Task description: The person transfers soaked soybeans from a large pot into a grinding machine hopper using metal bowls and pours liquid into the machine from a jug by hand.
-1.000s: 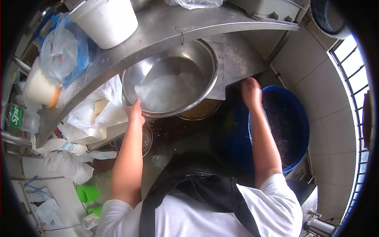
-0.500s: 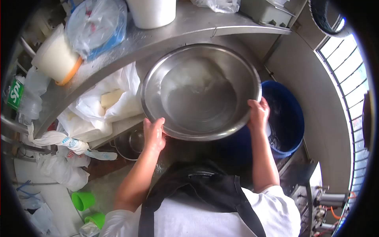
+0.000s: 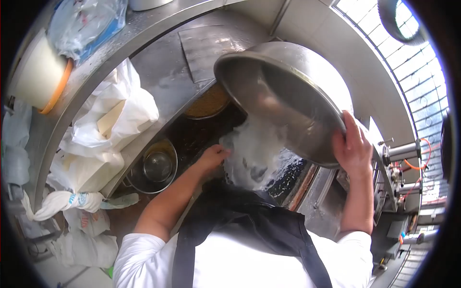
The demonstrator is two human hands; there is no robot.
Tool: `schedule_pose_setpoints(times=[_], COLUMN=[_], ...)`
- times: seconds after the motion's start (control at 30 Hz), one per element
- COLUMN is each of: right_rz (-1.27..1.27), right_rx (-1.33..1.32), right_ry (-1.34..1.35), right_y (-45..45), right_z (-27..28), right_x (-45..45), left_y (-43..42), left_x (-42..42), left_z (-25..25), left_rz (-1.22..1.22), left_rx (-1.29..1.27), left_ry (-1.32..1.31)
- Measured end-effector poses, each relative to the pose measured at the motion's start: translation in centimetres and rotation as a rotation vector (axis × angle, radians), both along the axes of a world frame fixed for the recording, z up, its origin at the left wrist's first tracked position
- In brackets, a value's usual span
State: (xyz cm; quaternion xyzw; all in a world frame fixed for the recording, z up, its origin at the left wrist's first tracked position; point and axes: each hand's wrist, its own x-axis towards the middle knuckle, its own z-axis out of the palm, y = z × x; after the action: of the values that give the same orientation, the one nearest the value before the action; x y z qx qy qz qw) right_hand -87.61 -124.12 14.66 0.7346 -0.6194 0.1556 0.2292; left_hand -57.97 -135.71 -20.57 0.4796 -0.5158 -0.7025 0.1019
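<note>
A large stainless steel basin [image 3: 293,91] is tilted steeply toward me and the left. Cloudy water [image 3: 257,151] pours over its low edge and splashes onto the dark surface below. My right hand [image 3: 354,148] grips the rim at the basin's right side. Apart from the basin, my left hand [image 3: 213,158] hovers at the left edge of the falling water. Its fingers are loosely bent and I see nothing in them.
A metal pot [image 3: 153,168] with a smaller round vessel inside stands at left. White plastic bags [image 3: 110,125] lie on the metal shelf. An off-white tub [image 3: 36,74] with an orange rim is farther left. Metal machinery [image 3: 401,153] with orange hoses stands at right.
The basin has gone from nearly level to steeply tilted, moving right, and its water now pours out. My left hand has let go of the rim. The blue tub is no longer visible.
</note>
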Motion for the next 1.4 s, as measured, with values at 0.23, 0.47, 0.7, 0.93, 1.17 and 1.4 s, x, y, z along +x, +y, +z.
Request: schedule_pose_setpoints(times=[0.23,0.47,0.7,0.93,1.17,1.4], right_rz=[-0.152,-0.238,-0.157,-0.167,-0.511,-0.184], right_rx=[-0.116,-0.34,-0.451,0.549,0.484,1.386], right_ry=[0.125,-1.132,-1.977,-1.743,-0.593,-0.283], right_y=[2.7,-6.4,-24.8,-27.0,-26.7,-30.1], right_z=[1.4,-7.3,-22.5,-25.9,-28.5,-42.6], right_x=[-1.5,-4.2,2.0,1.3,-25.4,-26.3], left_y=[-1.0,-0.8,-6.7,-9.1,0.3,2.4], left_x=[4.9,6.2,5.3,6.4,10.1,6.2], left_z=[-2.0,2.5,5.3,4.4,-3.7,-2.7], left_rz=[0.106,0.139,0.511,0.588,0.89,0.805], left_rx=[0.025,0.019,-0.058,-0.143,0.247,0.254], left_ry=[0.022,-0.044,0.296,0.163,-0.208,-0.388])
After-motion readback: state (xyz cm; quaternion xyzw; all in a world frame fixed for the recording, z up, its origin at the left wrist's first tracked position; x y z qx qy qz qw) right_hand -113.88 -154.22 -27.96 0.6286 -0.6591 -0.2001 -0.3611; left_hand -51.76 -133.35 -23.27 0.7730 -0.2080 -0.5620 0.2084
